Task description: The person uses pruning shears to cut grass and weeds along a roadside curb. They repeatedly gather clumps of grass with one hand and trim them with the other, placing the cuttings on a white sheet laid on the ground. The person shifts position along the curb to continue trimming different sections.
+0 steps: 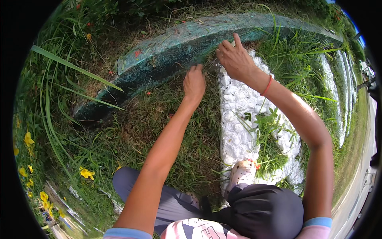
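Observation:
My left hand [194, 82] is bent over the turf below the curved green concrete edging [167, 53], its fingertips pinched on grass blades [204, 58]. To its right, my right hand [237, 61] is curled close to the same edging, with the index finger stretched out. A small greyish metal tool [214, 64] shows below its fingers; the tool is partly hidden and blurred, so its exact kind is unclear. The end of a white-painted stone step [238, 98] lies just under the right hand.
Long grass leaves [77, 67] arch in from the left. Yellow flowers [87, 173] grow at lower left. My clog [241, 173] rests on the white step, where weeds [276, 125] sprout. More white steps [332, 89] and a paved road [358, 176] lie to the right.

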Demonstrator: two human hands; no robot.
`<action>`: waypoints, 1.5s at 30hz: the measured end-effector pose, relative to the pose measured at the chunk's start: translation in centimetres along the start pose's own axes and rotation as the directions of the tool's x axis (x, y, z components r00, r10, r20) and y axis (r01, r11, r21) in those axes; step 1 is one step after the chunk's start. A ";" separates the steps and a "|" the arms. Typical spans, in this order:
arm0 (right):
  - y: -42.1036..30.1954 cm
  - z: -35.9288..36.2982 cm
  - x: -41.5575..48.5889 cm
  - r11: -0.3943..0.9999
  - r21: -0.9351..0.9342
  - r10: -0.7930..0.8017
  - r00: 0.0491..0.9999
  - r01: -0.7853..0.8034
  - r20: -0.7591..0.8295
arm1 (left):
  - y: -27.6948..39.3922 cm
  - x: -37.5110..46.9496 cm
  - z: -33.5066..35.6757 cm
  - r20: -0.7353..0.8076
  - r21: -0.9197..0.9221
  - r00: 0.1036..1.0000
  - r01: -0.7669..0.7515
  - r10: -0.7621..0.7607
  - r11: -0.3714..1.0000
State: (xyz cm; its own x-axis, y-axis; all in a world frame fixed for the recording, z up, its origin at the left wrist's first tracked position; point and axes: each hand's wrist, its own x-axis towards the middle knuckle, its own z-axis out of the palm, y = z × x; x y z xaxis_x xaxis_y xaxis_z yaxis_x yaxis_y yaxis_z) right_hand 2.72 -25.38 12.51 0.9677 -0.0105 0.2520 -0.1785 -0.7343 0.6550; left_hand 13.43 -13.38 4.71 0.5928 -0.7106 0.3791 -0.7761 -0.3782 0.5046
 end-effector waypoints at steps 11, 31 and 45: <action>-4.2 1.9 3.1 0.960 0.142 -0.263 0.948 0.240 0.178 | -2.3 0.7 1.2 -0.010 -0.098 0.999 0.042 -0.043 0.994; -0.2 0.1 -1.0 0.897 0.441 0.054 0.997 -0.028 -0.047 | -7.8 -13.9 -6.7 0.929 0.092 0.249 -0.871 0.273 0.482; 11.4 -2.9 -14.7 0.327 0.623 0.751 0.595 -0.711 0.284 | 5.0 4.4 -8.1 0.702 -0.162 0.658 -0.225 0.272 0.961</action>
State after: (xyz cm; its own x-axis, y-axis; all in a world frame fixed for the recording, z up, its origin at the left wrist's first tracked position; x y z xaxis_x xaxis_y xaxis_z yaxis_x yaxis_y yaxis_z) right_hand -14.06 -31.68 18.34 0.4927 -0.7509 0.4397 -0.6350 -0.6558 -0.4084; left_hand 13.88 -13.61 15.18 0.0279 -0.9872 -0.1572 -0.8442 -0.1075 0.5251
